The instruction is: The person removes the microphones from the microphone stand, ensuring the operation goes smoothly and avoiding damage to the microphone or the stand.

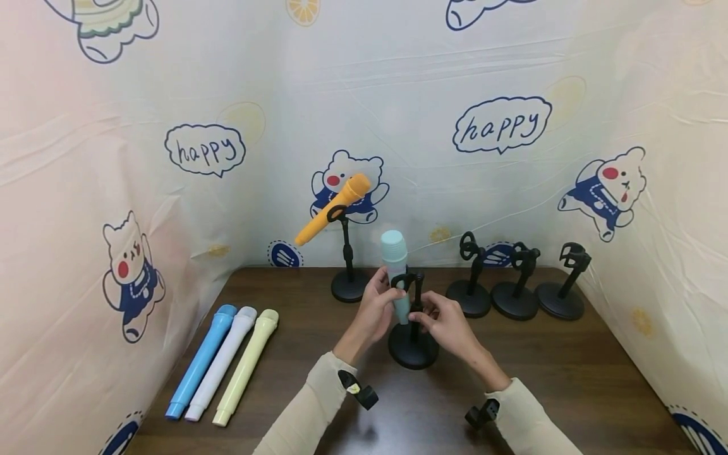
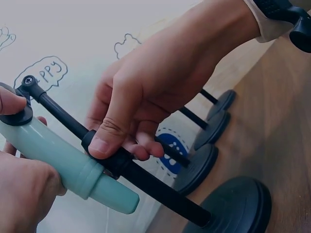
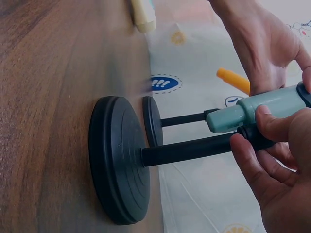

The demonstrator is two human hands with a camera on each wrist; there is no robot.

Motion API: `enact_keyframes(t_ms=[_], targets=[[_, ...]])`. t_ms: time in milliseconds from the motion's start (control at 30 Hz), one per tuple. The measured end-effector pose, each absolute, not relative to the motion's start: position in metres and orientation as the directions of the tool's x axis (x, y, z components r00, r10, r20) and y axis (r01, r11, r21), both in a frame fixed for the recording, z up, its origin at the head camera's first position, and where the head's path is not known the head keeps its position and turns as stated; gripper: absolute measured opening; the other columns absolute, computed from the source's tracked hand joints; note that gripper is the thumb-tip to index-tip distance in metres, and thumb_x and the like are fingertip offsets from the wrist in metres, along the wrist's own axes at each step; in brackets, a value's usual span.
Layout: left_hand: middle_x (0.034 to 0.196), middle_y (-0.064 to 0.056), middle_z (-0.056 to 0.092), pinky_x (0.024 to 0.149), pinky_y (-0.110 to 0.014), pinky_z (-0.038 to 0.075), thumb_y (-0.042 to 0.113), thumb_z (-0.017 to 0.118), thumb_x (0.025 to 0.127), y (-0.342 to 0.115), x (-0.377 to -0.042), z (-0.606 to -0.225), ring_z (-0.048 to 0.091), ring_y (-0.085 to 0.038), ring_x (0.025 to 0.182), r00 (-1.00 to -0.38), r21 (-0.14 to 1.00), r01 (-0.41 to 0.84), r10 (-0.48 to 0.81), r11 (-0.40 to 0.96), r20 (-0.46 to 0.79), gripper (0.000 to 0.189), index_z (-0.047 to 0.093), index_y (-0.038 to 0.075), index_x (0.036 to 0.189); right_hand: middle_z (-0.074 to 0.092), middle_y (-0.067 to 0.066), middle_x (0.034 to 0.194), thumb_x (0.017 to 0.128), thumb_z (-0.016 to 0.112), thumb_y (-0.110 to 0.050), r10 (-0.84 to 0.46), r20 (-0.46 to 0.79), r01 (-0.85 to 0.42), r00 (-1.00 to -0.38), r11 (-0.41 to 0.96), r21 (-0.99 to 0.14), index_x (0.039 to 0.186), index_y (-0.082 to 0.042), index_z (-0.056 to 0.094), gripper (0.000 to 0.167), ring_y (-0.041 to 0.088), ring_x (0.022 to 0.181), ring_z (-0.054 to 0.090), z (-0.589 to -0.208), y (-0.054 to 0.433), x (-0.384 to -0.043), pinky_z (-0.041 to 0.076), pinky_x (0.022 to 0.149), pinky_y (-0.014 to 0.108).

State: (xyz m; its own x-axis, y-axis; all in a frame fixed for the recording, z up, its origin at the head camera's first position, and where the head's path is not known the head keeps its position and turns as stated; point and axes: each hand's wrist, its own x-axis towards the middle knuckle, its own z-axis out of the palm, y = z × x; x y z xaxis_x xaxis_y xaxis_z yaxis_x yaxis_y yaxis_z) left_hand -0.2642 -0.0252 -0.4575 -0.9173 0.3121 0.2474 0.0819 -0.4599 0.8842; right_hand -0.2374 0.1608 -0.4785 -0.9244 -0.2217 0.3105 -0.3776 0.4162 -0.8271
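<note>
A mint-green microphone (image 1: 394, 249) stands nearly upright along a black desk stand (image 1: 413, 355), its head at the top. The stand's clip (image 2: 19, 116) curves around the microphone's body. My left hand (image 1: 375, 308) grips the microphone, thumb at the clip. My right hand (image 1: 449, 323) pinches the collar (image 2: 109, 158) partway up the stand's pole, thumb on its near side. In the right wrist view the microphone's tail (image 3: 226, 120) lies right beside the pole (image 3: 189, 149). The stand's round base rests on the table.
An orange microphone (image 1: 318, 224) sits tilted in another stand (image 1: 349, 287) at the back. Three bare stands (image 1: 514, 300) are grouped at the back right. Blue (image 1: 201, 363), white (image 1: 222, 363) and yellow (image 1: 246, 370) microphones lie side by side at the left. Printed cloth (image 1: 398, 82) encloses the table (image 1: 586, 379).
</note>
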Motion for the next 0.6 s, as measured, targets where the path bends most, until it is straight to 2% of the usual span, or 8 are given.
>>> enact_keyframes(t_ms=[167, 333, 467, 600], targets=[[0.145, -0.005, 0.046, 0.102, -0.031, 0.047, -0.003, 0.057, 0.088, -0.025, -0.264, -0.457, 0.046, -0.020, 0.125, -0.920, 0.885, 0.079, 0.309, -0.458, 0.243, 0.066, 0.039, 0.004, 0.151, 0.069, 0.011, 0.092, 0.094, 0.081, -0.009, -0.223, 0.309, -0.377, -0.925, 0.414, -0.829, 0.110, -0.005, 0.070, 0.020, 0.035, 0.072, 0.073, -0.479, 0.161, -0.237, 0.062, 0.062, 0.027], [0.152, -0.010, 0.044, 0.111, -0.039, 0.046, 0.000, 0.058, 0.091, -0.027, -0.262, -0.457, 0.045, -0.023, 0.133, -0.917, 0.901, 0.103, 0.310, -0.421, 0.250, 0.063, 0.038, 0.006, 0.151, 0.069, 0.010, 0.092, 0.094, 0.081, -0.009, -0.228, 0.323, -0.391, -0.919, 0.412, -0.823, 0.110, -0.006, 0.069, 0.020, 0.034, 0.072, 0.073, -0.480, 0.162, -0.239, 0.062, 0.062, 0.026], [0.165, -0.015, 0.037, 0.127, -0.053, 0.034, 0.003, 0.059, 0.096, -0.033, -0.262, -0.454, 0.037, -0.030, 0.153, -0.907, 0.923, 0.138, 0.330, -0.358, 0.264, 0.066, 0.033, 0.007, 0.157, 0.070, 0.010, 0.093, 0.094, 0.082, -0.008, -0.230, 0.330, -0.399, -0.916, 0.417, -0.817, 0.110, -0.005, 0.069, 0.020, 0.032, 0.071, 0.073, -0.482, 0.162, -0.240, 0.062, 0.061, 0.025], [0.169, -0.017, 0.036, 0.132, -0.061, 0.023, 0.010, 0.062, 0.102, -0.038, -0.263, -0.442, 0.030, -0.035, 0.161, -0.894, 0.932, 0.211, 0.328, -0.294, 0.306, 0.066, 0.032, 0.007, 0.160, 0.072, 0.009, 0.093, 0.094, 0.082, -0.008, -0.228, 0.335, -0.403, -0.914, 0.424, -0.811, 0.110, -0.006, 0.069, 0.020, 0.029, 0.068, 0.072, -0.484, 0.163, -0.241, 0.061, 0.061, 0.025]])
